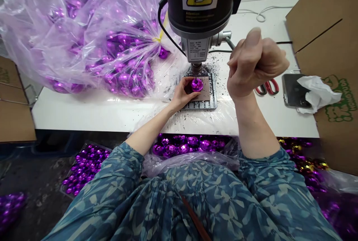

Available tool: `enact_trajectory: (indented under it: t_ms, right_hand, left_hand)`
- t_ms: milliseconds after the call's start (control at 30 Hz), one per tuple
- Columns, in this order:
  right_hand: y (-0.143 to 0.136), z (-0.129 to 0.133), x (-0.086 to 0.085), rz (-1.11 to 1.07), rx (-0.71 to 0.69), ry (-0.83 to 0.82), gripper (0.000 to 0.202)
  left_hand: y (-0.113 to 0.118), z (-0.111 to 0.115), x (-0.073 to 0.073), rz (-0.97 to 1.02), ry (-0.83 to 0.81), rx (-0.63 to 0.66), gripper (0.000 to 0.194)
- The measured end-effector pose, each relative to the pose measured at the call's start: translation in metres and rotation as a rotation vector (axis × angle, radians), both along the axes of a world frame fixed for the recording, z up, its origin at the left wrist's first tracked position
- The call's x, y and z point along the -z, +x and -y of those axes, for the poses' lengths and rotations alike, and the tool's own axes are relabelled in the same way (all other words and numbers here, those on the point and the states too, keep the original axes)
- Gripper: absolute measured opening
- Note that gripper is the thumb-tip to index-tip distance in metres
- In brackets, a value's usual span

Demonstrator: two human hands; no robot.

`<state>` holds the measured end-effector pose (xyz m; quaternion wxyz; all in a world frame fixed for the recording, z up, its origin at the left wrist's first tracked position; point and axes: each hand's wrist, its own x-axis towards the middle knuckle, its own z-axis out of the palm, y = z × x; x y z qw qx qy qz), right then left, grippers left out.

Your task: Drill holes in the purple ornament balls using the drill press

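Note:
My left hand (184,92) is closed around the side of a shiny purple faceted ball (197,84), thumb and fingers pinching it on a brown square board (206,88). The board lies on the slotted metal base (213,101) of a small drill press (200,17). The tip of the drill is right at the top of the ball; whether it has entered cannot be made out. To the right of the machine, my right hand (254,62) is raised in a fist around the end of the drill press lever (229,42), whose grip the fingers hide.
A tied clear bag (123,43) of purple balls lies at the left. Red-handled pliers (267,87), a phone (293,91) and crumpled tissue (319,93) lie at the right, beside a cardboard box (327,28). More purple balls (192,144) sit below the table edge. Dark shavings surround the base.

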<state>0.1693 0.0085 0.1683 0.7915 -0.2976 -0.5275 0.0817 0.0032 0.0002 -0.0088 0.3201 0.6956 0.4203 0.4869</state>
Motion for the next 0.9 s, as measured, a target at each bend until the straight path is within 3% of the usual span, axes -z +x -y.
enact_trajectory:
  t_ms: [333,433,500,600,733,800,900]
  right_hand:
    - [0.009,-0.007,0.033,0.051,0.007,0.01,0.087]
    - [0.008,0.001,0.031,0.069,0.004,-0.022,0.087]
    - [0.005,0.008,0.016,0.05,0.005,-0.037,0.084]
    - [-0.001,0.008,-0.024,-0.051,-0.073,0.003,0.073]
    - [-0.005,-0.014,-0.079,-0.054,-0.218,-0.092,0.057]
    - [-0.005,-0.027,-0.095,-0.082,-0.29,-0.213,0.054]
    - [-0.005,-0.036,-0.104,-0.088,-0.362,-0.335,0.049]
  left_hand:
    - [0.005,0.004,-0.01,0.021,-0.062,-0.037,0.066]
    - [0.007,0.005,-0.011,0.038,-0.078,-0.051,0.066]
    - [0.007,0.005,-0.011,0.04,-0.083,-0.056,0.065]
    - [0.007,0.006,-0.011,0.028,-0.079,-0.075,0.064]
    - [0.008,0.006,-0.013,0.008,-0.085,-0.1,0.063]
    - [0.009,0.007,-0.015,0.006,-0.081,-0.119,0.062]
    - [0.01,0.021,-0.024,-0.008,-0.05,-0.207,0.059]
